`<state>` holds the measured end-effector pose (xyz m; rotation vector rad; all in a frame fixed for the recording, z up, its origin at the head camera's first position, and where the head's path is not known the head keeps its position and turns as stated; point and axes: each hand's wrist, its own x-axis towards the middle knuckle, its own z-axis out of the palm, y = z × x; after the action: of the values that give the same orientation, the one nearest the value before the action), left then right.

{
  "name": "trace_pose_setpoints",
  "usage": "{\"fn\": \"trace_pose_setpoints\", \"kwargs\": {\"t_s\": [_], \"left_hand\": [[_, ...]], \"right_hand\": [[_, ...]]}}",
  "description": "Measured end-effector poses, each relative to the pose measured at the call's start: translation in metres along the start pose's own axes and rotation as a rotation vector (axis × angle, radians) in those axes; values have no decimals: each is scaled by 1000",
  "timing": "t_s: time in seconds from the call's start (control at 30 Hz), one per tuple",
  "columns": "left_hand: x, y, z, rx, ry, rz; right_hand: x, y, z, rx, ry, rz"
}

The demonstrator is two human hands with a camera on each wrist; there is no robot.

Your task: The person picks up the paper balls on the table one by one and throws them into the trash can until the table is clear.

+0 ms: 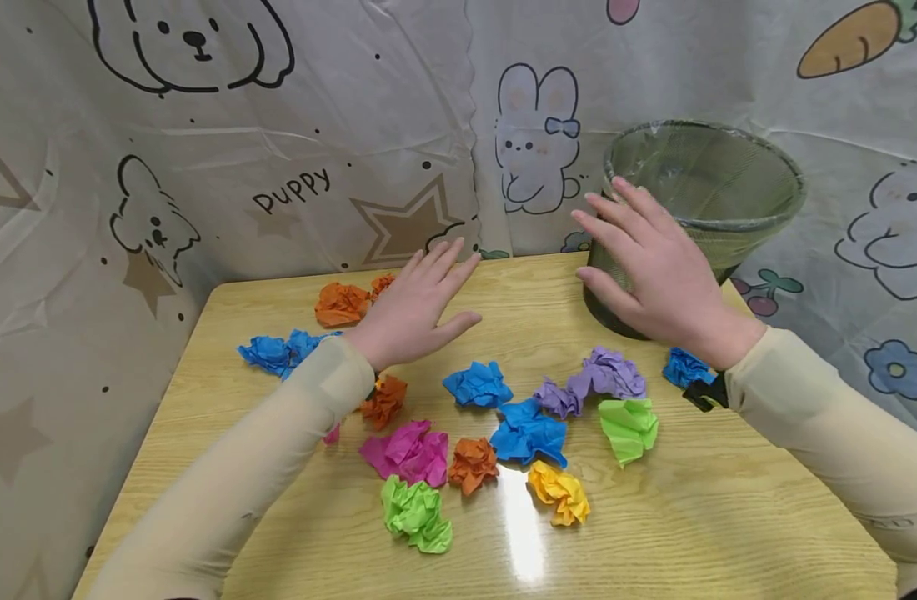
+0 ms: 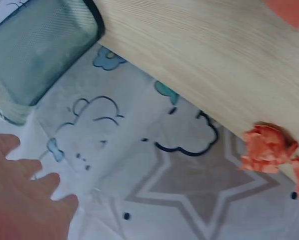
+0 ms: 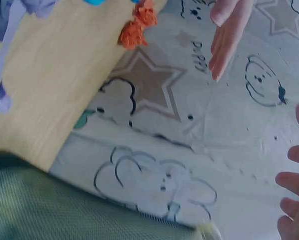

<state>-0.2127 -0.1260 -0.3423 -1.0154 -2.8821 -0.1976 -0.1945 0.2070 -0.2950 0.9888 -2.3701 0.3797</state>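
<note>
Both hands hover over the table, fingers extended, holding nothing. The left hand [image 1: 421, 304] is just right of two crumpled orange papers [image 1: 342, 304]; its forearm partly hides crumpled blue paper [image 1: 267, 354]. In front of the mesh bin [image 1: 751, 237], the right hand [image 1: 653, 267] covers part of its rim and wall. A crumpled blue paper [image 1: 685, 367] lies below the right wrist. Between the arms are crumpled papers: purple [image 1: 612, 373], blue [image 1: 529, 432], magenta [image 1: 408, 452], brown-orange [image 1: 473, 464], yellow [image 1: 559, 493] and green [image 1: 417, 512].
The bin stands at the back right of the wooden table [image 1: 729, 517]. A printed cloth [image 1: 398, 108] hangs behind the table and along its left side. Another green paper [image 1: 628, 429] lies right of centre. Light glares off the tabletop near the front.
</note>
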Motion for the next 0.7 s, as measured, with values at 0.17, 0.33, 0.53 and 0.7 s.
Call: {"fn": "trace_pose_setpoints", "kwargs": {"t_s": [0.17, 0.33, 0.53, 0.7], "left_hand": [[14, 18, -5, 3, -4, 114], [28, 35, -9, 4, -18, 186], [43, 49, -10, 8, -18, 228], [53, 57, -10, -3, -29, 231]], "right_hand": [[-8, 18, -27, 42, 48, 137], [-19, 44, -50, 111, 60, 371], [-34, 83, -70, 160, 68, 643], [-44, 115, -76, 216, -6, 899]]}}
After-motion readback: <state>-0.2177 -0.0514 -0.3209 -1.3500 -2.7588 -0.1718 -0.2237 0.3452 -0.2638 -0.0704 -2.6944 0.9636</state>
